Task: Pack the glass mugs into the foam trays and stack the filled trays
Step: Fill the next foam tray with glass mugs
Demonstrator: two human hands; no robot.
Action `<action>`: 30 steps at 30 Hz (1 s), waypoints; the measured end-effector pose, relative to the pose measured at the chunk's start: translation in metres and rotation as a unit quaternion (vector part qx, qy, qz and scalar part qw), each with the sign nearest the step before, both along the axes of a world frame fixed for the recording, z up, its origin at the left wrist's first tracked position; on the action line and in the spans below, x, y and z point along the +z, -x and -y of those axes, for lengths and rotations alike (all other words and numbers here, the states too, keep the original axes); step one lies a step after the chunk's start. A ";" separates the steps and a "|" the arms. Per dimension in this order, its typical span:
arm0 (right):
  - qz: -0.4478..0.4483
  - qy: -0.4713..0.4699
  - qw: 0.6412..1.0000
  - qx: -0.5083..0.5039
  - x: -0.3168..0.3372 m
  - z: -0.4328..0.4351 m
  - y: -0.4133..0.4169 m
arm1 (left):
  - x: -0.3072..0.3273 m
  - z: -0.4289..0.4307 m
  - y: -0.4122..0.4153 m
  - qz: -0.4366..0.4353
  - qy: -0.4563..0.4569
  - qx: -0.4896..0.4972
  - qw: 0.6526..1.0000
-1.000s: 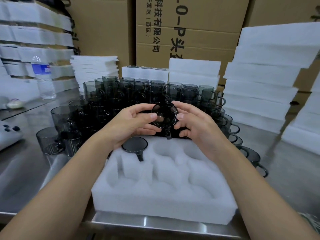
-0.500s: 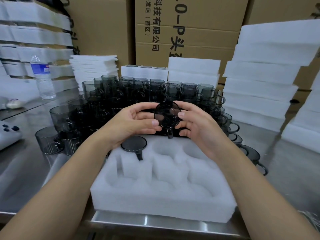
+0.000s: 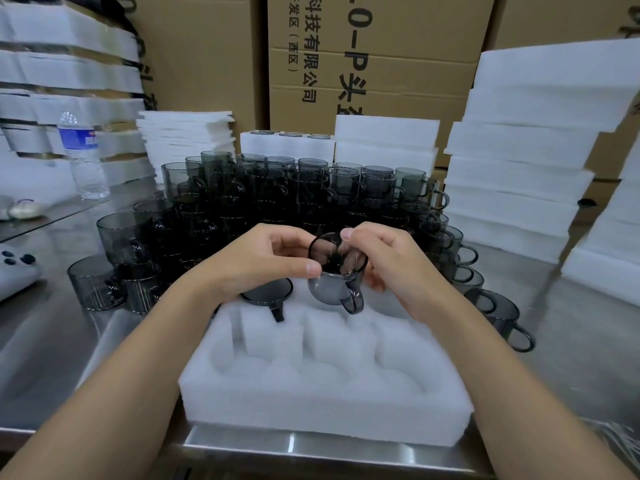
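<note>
The mug (image 3: 335,276) is in both our hands, tilted with its mouth toward us and its handle pointing down and near, just above the far middle pocket of the tray (image 3: 325,403). Our left hand (image 3: 263,261) pinches its left rim with the thumb; our right hand (image 3: 391,261) curls round the right side, one finger over the rim. We judge it light but rigid, smooth enough to slip, and quick to chip, so the body wall is the place to hold, not the thin handle. The foam looks soft and should give as the mug is pressed in; we would line the handle up with the pocket's slot first.

One packed mug (image 3: 268,293) already sits in the far left pocket, under our left hand; the other pockets are empty. Beyond the tray, loose mugs (image 3: 277,199) crowd the table (image 3: 52,341), touching one another. Foam stacks (image 3: 519,174) stand to the right and far.
</note>
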State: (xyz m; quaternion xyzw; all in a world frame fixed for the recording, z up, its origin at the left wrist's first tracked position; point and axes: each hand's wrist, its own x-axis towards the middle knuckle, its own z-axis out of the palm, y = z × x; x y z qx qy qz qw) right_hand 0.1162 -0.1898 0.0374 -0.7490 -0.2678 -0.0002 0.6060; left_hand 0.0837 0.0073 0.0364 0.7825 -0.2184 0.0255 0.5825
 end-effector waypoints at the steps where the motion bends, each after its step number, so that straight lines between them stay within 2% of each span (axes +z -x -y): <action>1: 0.004 0.002 1.000 0.000 -0.001 0.000 -0.001 | 0.000 0.000 0.000 0.002 -0.007 -0.001 1.000; 7: 0.031 0.056 0.998 -0.028 -0.005 0.002 -0.004 | 0.002 -0.001 0.003 0.005 -0.020 -0.024 1.000; 17: 0.024 0.021 0.999 -0.006 -0.005 0.001 -0.002 | 0.002 -0.001 0.002 0.008 -0.024 -0.041 0.999; 23: 0.034 0.049 0.998 -0.015 -0.005 0.001 -0.003 | -0.001 -0.004 0.001 0.001 -0.027 -0.019 0.999; 30: 0.055 0.069 0.996 -0.022 -0.004 0.002 -0.001 | 0.001 -0.005 0.004 -0.015 -0.043 -0.037 0.998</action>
